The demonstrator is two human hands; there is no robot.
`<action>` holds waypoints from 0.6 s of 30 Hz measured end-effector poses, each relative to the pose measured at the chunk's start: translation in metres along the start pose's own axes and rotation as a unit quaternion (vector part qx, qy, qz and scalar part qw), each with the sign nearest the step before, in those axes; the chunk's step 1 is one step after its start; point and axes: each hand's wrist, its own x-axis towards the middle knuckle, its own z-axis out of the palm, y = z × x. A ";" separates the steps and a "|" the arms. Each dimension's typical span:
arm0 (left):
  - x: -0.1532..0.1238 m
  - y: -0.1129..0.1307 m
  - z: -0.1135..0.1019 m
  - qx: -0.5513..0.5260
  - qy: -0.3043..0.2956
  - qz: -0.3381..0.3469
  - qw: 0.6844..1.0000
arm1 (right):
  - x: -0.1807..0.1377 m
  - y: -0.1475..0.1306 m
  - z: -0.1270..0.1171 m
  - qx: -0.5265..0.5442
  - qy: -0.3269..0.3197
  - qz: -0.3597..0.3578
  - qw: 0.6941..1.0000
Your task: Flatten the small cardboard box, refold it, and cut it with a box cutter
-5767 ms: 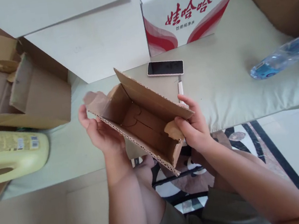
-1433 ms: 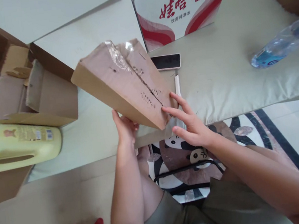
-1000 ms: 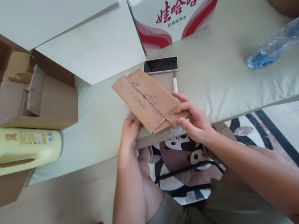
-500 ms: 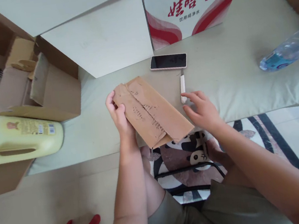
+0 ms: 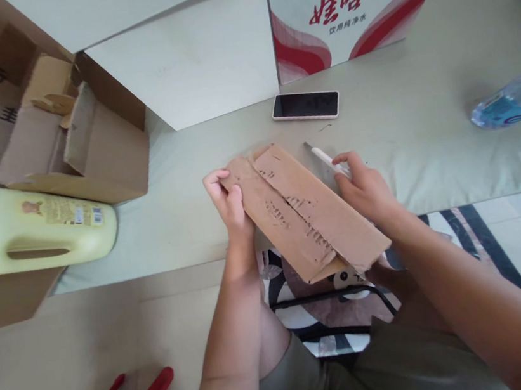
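Flattened box and cutter in hand, frame centre

The left hand (image 5: 230,202) pinched the flattened cardboard box (image 5: 305,211) at its upper-left end; the right hand (image 5: 366,190) closed around a white cutter (image 5: 325,157) beside it.

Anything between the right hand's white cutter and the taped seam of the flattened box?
Nothing visible. The right hand grips the white cutter just beside the flattened box, which the left hand holds at its far end, seam facing up.
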 end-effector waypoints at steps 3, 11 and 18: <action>-0.004 0.001 0.002 0.038 0.008 0.026 0.999 | -0.002 -0.008 -0.010 0.211 0.020 -0.031 0.977; -0.002 0.000 -0.003 0.128 -0.058 0.127 0.982 | -0.043 -0.047 -0.038 0.228 0.024 -0.220 0.948; -0.001 0.002 -0.001 0.113 -0.069 0.114 0.985 | -0.045 -0.057 -0.039 0.062 -0.065 -0.360 0.928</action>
